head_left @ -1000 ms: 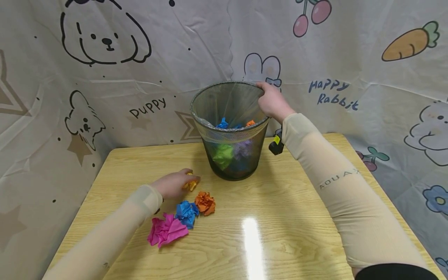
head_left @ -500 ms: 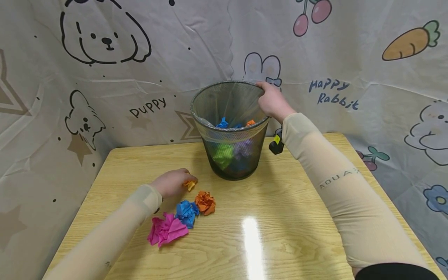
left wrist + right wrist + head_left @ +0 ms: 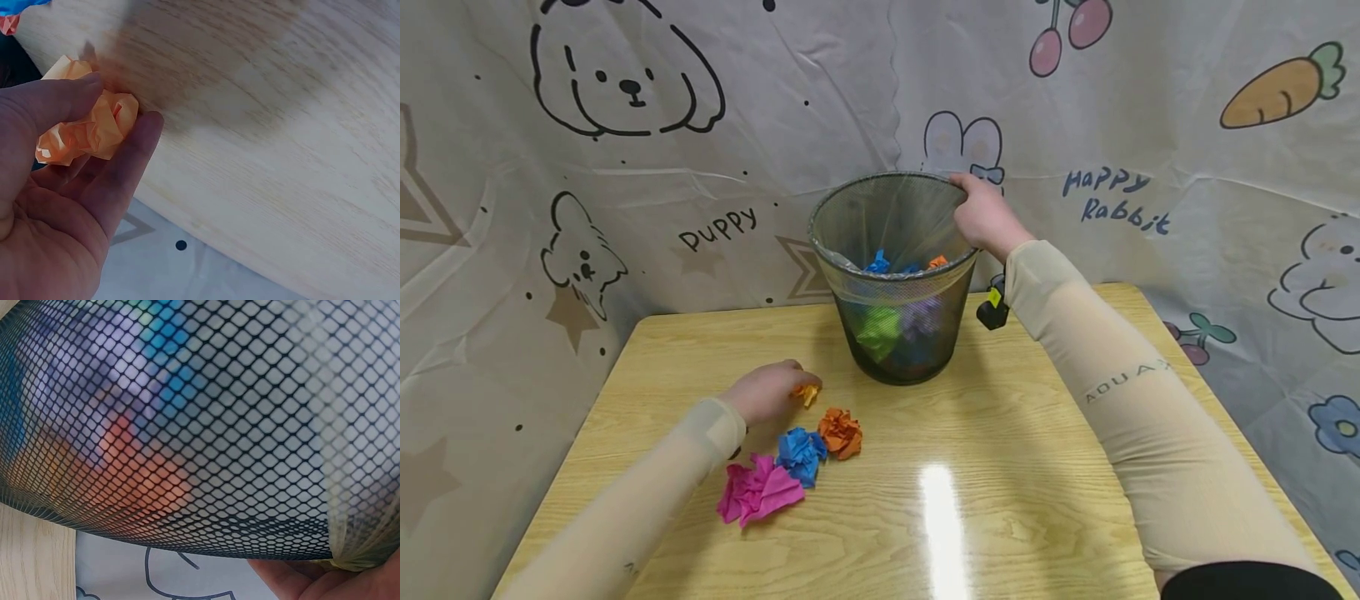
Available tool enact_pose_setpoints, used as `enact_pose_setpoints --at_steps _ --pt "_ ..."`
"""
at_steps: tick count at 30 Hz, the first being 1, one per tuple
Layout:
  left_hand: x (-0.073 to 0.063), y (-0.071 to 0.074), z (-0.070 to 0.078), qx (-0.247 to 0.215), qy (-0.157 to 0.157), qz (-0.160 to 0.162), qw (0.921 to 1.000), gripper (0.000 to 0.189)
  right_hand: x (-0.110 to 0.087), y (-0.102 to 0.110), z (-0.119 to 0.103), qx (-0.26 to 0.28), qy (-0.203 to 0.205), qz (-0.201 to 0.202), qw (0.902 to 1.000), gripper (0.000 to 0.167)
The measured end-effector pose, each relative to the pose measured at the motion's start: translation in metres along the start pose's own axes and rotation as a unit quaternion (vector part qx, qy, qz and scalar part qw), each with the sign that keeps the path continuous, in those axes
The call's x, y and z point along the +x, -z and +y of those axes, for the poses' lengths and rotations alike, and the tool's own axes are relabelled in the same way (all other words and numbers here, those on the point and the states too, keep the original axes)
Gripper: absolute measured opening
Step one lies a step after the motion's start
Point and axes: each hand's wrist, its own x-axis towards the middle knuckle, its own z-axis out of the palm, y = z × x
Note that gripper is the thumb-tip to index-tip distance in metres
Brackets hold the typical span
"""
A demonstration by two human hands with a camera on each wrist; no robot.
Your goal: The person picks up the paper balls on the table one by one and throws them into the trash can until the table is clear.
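My left hand point(image 3: 767, 392) holds a crumpled yellow-orange paper ball point(image 3: 100, 128) between thumb and fingers, low over the table. Close by on the tabletop lie an orange paper ball point(image 3: 840, 433), a blue paper ball point(image 3: 802, 456) and a pink crumpled paper point(image 3: 758, 490). At the back stands a black mesh wastebasket point(image 3: 901, 333) with a clear liner, and colourful crumpled papers show through its mesh point(image 3: 237, 425). My right hand point(image 3: 988, 218) grips the basket's right rim, thumb on top; in the right wrist view only part of its fingers point(image 3: 281, 578) shows, beside the gathered liner.
The light wooden table point(image 3: 1037, 467) ends at a back edge right behind the basket. A printed cloth point(image 3: 715, 83) with cartoon animals hangs behind and beside it. A small black object with a yellow mark point(image 3: 992, 310) shows below my right wrist.
My left hand has drawn back very slightly to the left with the yellow-orange paper ball. The right hand and the wastebasket have kept their place.
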Motion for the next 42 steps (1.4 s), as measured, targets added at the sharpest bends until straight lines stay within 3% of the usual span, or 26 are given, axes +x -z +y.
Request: enact_pose_setpoints --at_steps 10,22,31,42 --pt "-0.011 0.023 -0.005 -0.012 0.03 0.011 0.9994 0.039 0.004 -0.001 0.002 0.008 -0.005 -0.003 1.0 0.074" --pt "-0.018 0.062 -0.018 -0.021 0.061 0.062 0.996 0.046 0.005 0.0 0.004 0.005 -0.011 -0.008 0.9999 0.073" --pt "-0.027 0.102 -0.021 -0.044 0.089 0.116 0.9883 0.046 0.006 -0.001 0.003 0.006 -0.005 -0.005 1.0 0.074" --pt "-0.035 0.155 -0.014 -0.045 0.134 0.14 0.9799 0.049 0.006 -0.001 0.003 0.011 -0.007 -0.005 0.9999 0.073"
